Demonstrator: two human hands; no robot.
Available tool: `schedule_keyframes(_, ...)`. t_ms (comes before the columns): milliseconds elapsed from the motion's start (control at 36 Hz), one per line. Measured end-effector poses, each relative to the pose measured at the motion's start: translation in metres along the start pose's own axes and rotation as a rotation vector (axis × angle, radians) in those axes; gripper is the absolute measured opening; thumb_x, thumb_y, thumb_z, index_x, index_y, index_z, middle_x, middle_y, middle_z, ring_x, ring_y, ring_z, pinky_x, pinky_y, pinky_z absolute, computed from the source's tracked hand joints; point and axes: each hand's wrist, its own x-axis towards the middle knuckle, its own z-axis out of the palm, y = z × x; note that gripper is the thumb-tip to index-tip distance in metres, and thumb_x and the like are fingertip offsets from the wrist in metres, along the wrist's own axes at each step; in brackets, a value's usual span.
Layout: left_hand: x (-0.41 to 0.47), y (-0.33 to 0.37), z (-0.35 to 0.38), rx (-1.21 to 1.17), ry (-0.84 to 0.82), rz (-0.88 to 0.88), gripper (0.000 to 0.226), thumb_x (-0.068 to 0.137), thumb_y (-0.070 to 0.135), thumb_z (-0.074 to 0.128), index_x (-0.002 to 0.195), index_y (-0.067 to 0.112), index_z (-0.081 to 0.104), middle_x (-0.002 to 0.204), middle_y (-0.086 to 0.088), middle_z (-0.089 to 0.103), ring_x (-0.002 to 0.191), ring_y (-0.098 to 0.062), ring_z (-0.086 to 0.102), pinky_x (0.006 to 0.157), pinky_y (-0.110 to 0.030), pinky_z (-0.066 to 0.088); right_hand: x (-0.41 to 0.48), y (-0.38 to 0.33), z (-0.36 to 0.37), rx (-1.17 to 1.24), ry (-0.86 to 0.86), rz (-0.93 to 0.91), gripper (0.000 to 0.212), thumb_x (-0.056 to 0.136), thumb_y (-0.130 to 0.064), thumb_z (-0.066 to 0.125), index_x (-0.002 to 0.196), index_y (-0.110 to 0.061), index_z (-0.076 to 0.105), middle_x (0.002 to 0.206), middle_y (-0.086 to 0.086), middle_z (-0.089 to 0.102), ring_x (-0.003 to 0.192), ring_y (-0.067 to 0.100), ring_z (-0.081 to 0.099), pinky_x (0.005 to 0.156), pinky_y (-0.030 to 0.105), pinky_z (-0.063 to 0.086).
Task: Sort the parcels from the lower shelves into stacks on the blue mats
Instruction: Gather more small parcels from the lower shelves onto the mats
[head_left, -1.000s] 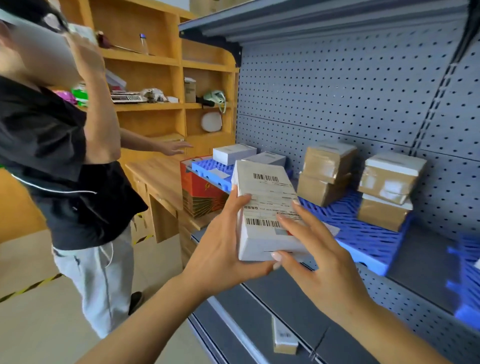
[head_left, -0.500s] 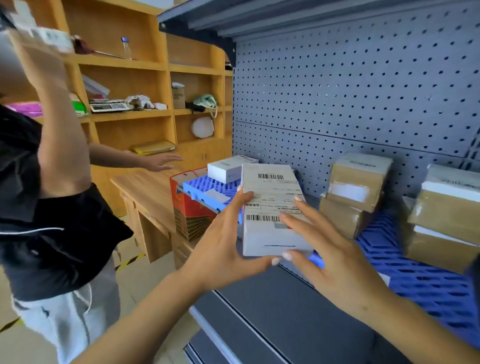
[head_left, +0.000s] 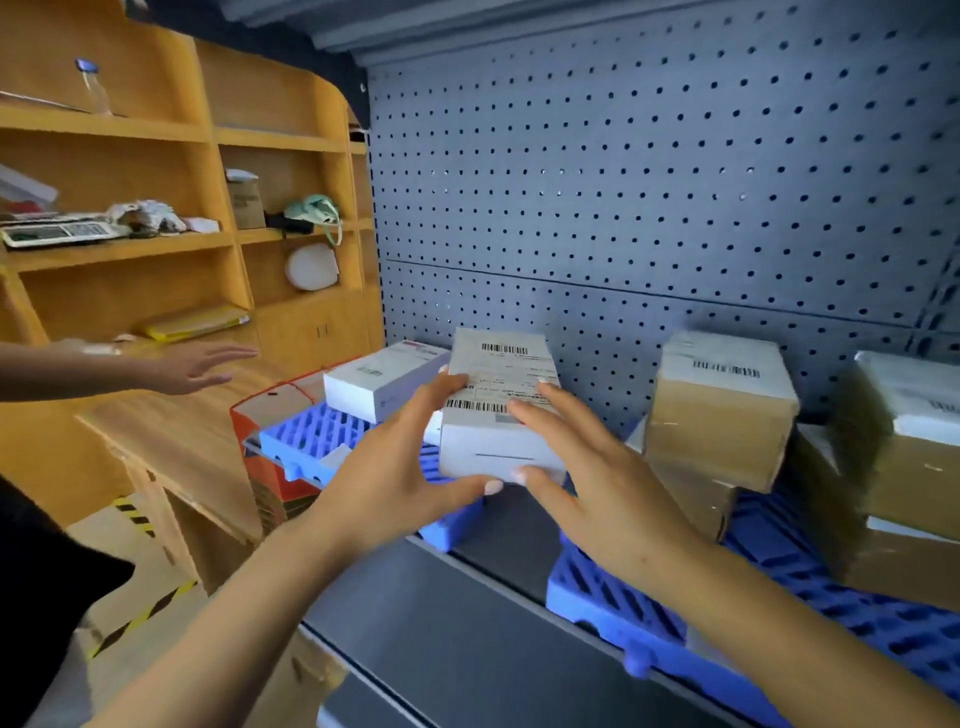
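A white parcel (head_left: 498, 410) with barcode labels on top is held between both hands over the left blue mat (head_left: 311, 441). My left hand (head_left: 395, 478) grips its left side, thumb under the front edge. My right hand (head_left: 597, 478) grips the right side, fingers on the label. Another white parcel (head_left: 384, 382) lies on the left mat behind it. Brown taped parcels (head_left: 719, 410) are stacked on the right blue mat (head_left: 613, 603), with more brown parcels (head_left: 898, 467) at the far right.
The grey metal shelf (head_left: 457, 644) has a pegboard back (head_left: 623, 182). A red carton (head_left: 270, 467) sits by a wooden desk (head_left: 182, 431) to the left. Another person's hand (head_left: 192, 364) reaches over the desk. Wooden shelving (head_left: 156, 244) stands behind.
The parcel, held in both hands, has moved forward and lower toward the left blue mat. My view has come closer to the shelf. The other person has dropped mostly out of view.
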Motion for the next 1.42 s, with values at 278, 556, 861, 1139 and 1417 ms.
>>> schedule_keyframes(278,0.051,-0.078,0.006,-0.011,-0.081,0.033,0.085,0.072,0.045,0.080,0.141,0.035,0.032,0.126,0.027,0.045,0.119,0.000,0.045,0.093,-0.019,0.040,0.056,0.010,0.047,-0.072,-0.134,0.201,0.053,0.100,-0.031,0.046,0.148,-0.034,0.026,0.159,-0.009,0.006,0.141,0.017,0.023,0.110,0.029,0.024)
schedule_keyframes(556,0.083,-0.126,0.013,-0.088,-0.149,0.112,0.084,0.074,0.040,0.079,0.143,0.026,0.032,0.125,0.035,0.035,0.107,0.010,0.040,0.089,-0.011,0.034,0.084,0.015,0.078,-0.083,-0.141,0.340,0.053,0.099,-0.029,0.048,0.148,-0.035,0.027,0.159,-0.010,0.006,0.142,0.015,0.020,0.111,0.028,0.024)
schedule_keyframes(861,0.094,-0.126,0.011,0.082,-0.108,0.250,0.086,0.074,0.046,0.078,0.144,0.014,0.039,0.157,-0.010,0.020,0.143,-0.028,0.023,0.114,-0.039,0.023,0.085,0.006,0.070,-0.256,-0.170,0.383,0.061,0.098,-0.036,0.048,0.150,-0.034,0.017,0.159,-0.010,0.007,0.146,0.008,-0.001,0.118,0.032,0.014)
schedule_keyframes(1139,0.077,-0.042,0.005,0.058,0.013,0.686,0.064,0.084,0.052,0.055,0.135,0.012,0.052,0.140,-0.011,0.048,0.126,-0.031,0.046,0.105,-0.048,0.038,0.011,-0.038,0.009,-0.428,0.070,0.323,0.061,0.091,-0.053,0.040,0.145,-0.025,0.037,0.153,0.001,0.032,0.145,0.018,0.017,0.115,0.034,0.020)
schedule_keyframes(1417,0.029,0.103,0.062,-0.066,-0.052,0.977,0.057,0.085,0.044,0.055,0.132,0.012,0.053,0.132,-0.009,0.054,0.120,-0.027,0.048,0.103,-0.042,0.037,-0.139,-0.070,-0.098,-0.706,0.192,0.452,0.050,0.093,-0.044,0.048,0.136,-0.018,0.050,0.142,0.007,0.046,0.133,0.024,0.040,0.107,0.037,0.036)
